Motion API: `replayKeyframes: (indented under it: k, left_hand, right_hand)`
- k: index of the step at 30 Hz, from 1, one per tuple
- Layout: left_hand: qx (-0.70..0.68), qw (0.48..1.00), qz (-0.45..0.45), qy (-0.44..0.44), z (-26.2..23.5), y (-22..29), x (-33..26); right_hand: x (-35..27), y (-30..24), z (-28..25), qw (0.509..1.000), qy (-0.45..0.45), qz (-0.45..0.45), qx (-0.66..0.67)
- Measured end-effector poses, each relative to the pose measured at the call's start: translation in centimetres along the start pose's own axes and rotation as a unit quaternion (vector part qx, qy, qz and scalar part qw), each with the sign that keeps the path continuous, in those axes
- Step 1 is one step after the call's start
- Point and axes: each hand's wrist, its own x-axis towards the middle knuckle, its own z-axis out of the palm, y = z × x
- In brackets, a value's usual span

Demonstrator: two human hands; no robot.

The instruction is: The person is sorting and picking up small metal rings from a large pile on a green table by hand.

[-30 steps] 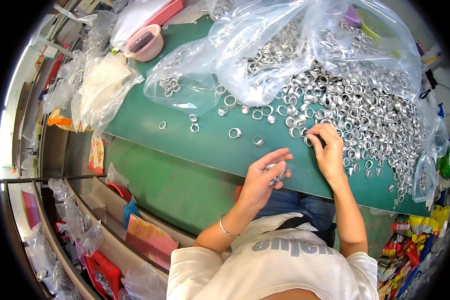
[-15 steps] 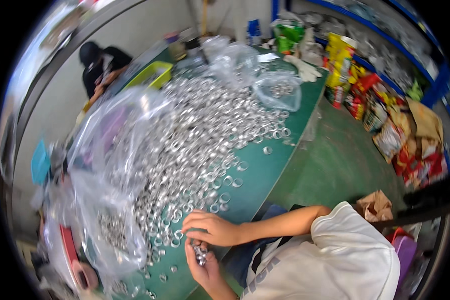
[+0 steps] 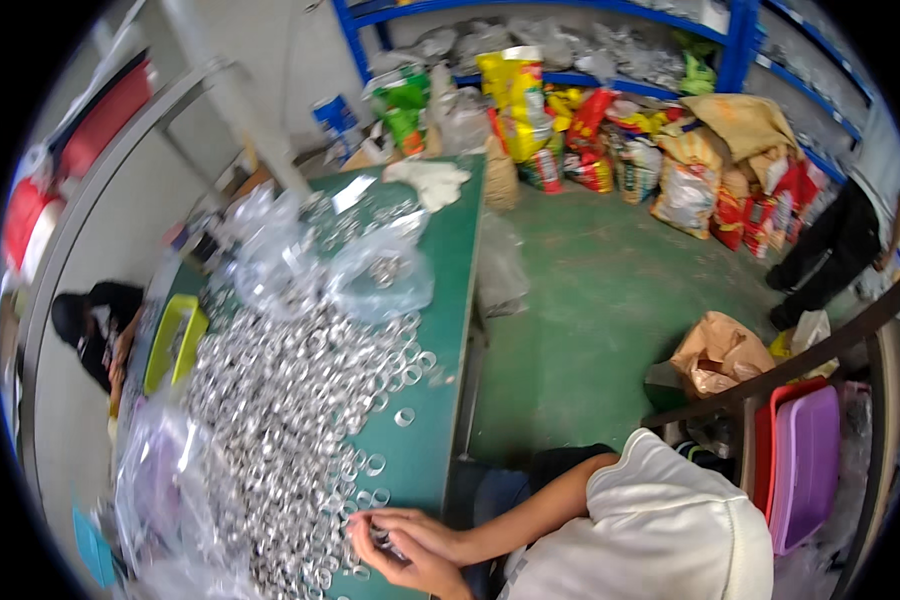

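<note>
My left hand (image 3: 417, 572) is cupped, palm up, around a small handful of silvery metal rings (image 3: 384, 541). Over it lies my right hand (image 3: 428, 532), its fingers pressed together and reaching to the left fingertips, so the rings sit between both palms. Part of the handful is hidden by the fingers. Both hands are above the near edge of a large spread of loose metal rings (image 3: 280, 410) on the green tabletop (image 3: 455, 270). A few rings lie apart from the rest beside my right hand.
Clear plastic bags (image 3: 380, 275) stand among the rings, next to a white glove (image 3: 430, 180). Across the table a person (image 3: 100, 330) works near a yellow-green basket (image 3: 175, 340). Sacks (image 3: 690, 180) line a blue shelf. Purple trays (image 3: 808, 465) and a brown paper bag (image 3: 720, 355) are at right.
The view has swung to the right, showing more floor and another person. My right hand has come down from above the left onto the rings, and the two hands now cup together.
</note>
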Motion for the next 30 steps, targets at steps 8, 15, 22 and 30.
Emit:
replayKeyframes:
  k: [8, 15, 22, 30]
  left_hand:
    - [-0.012, 0.992, 0.094, -0.085, 4.7, 3.0, 0.9]
    - [-0.051, 0.973, 0.178, -0.134, 7.5, 4.8, 1.3]
    - [-0.142, 0.968, 0.184, -0.091, 8.5, 4.0, 0.4]
    - [-0.12, 0.966, 0.224, -0.049, 9.5, 5.3, 0.3]
  right_hand:
    - [-0.6, -0.9, -6.8, 0.97, 0.042, -0.223, -0.086]
    - [0.4, -3.7, -7.8, 0.976, 0.048, -0.066, 0.202]
    - [2.0, -4.0, -9.5, 0.937, 0.119, 0.062, 0.321]
    - [-1.0, -9.8, -6.1, 0.97, 0.229, -0.063, 0.044]
